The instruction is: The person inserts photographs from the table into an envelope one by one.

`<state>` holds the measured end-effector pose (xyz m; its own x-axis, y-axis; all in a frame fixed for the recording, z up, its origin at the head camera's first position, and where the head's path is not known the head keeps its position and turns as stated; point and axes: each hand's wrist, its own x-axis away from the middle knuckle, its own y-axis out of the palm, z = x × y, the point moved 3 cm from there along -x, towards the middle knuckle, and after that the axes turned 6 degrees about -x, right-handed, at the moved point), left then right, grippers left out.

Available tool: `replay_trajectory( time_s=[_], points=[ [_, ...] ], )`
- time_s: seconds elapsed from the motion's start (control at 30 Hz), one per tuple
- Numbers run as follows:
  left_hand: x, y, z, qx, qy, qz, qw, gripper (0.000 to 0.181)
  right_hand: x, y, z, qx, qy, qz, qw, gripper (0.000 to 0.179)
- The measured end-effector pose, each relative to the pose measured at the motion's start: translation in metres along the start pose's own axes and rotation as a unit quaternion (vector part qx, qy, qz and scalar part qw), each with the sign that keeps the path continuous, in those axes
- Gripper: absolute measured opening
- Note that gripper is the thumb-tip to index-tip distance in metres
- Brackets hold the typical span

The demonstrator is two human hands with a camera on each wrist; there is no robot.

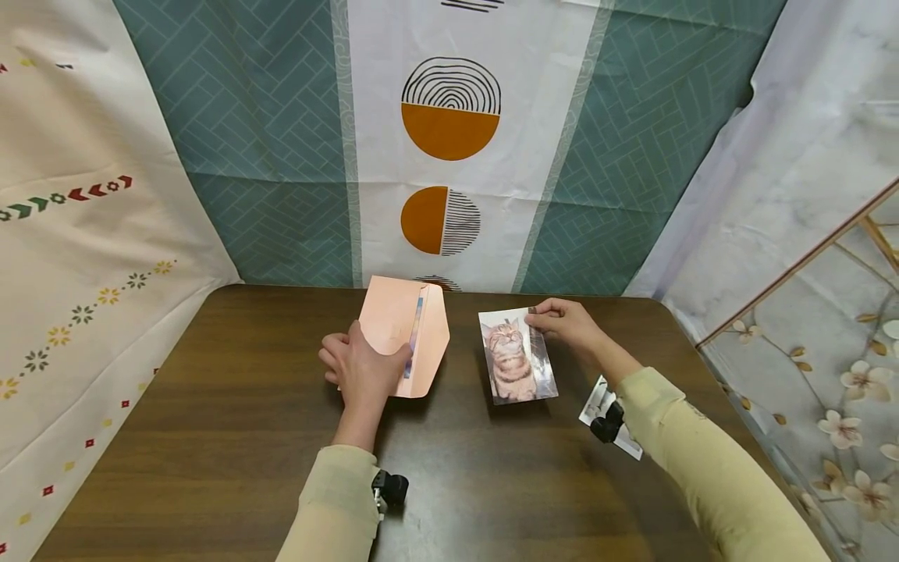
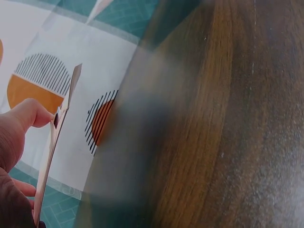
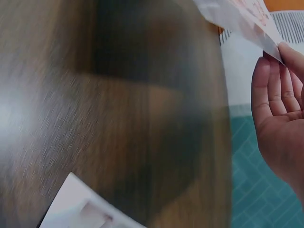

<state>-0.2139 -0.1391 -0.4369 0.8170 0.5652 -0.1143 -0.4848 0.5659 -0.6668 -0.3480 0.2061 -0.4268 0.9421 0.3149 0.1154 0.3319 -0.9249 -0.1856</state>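
Observation:
My left hand (image 1: 365, 371) grips a peach envelope (image 1: 388, 316), thumb on its front and fingers behind. The envelope's flap (image 1: 433, 339) hangs unfolded to the right, and a bluish strip of a card (image 1: 417, 324) shows at the opening. Seen edge-on in the left wrist view, the envelope (image 2: 46, 171) stands tilted above the table. To the right, my right hand (image 1: 572, 328) pinches a cat picture card (image 1: 510, 363) by its upper right corner. The right wrist view has this card (image 3: 247, 23) held between thumb and fingers, raised over the table.
Another white-edged card (image 1: 595, 400) lies on the brown wooden table (image 1: 232, 421), partly covered by the right wrist camera (image 1: 607, 423). A patterned curtain (image 1: 281, 156) hangs behind the table's far edge, with patterned cloths at both sides.

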Motion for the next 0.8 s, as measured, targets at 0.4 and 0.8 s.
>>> replay_trajectory(
  time_s=[0.4,0.8],
  points=[
    [0.0,0.0,0.005,0.0,-0.002,-0.004,1.0,0.093,-0.019,0.053,-0.03,-0.009,0.004,-0.046,0.9989,0.011],
    [0.001,0.001,0.007,0.002,0.004,-0.002,1.0,0.094,-0.039,0.094,-0.032,0.037,-0.005,-0.092,0.9951,0.008]
  ],
)
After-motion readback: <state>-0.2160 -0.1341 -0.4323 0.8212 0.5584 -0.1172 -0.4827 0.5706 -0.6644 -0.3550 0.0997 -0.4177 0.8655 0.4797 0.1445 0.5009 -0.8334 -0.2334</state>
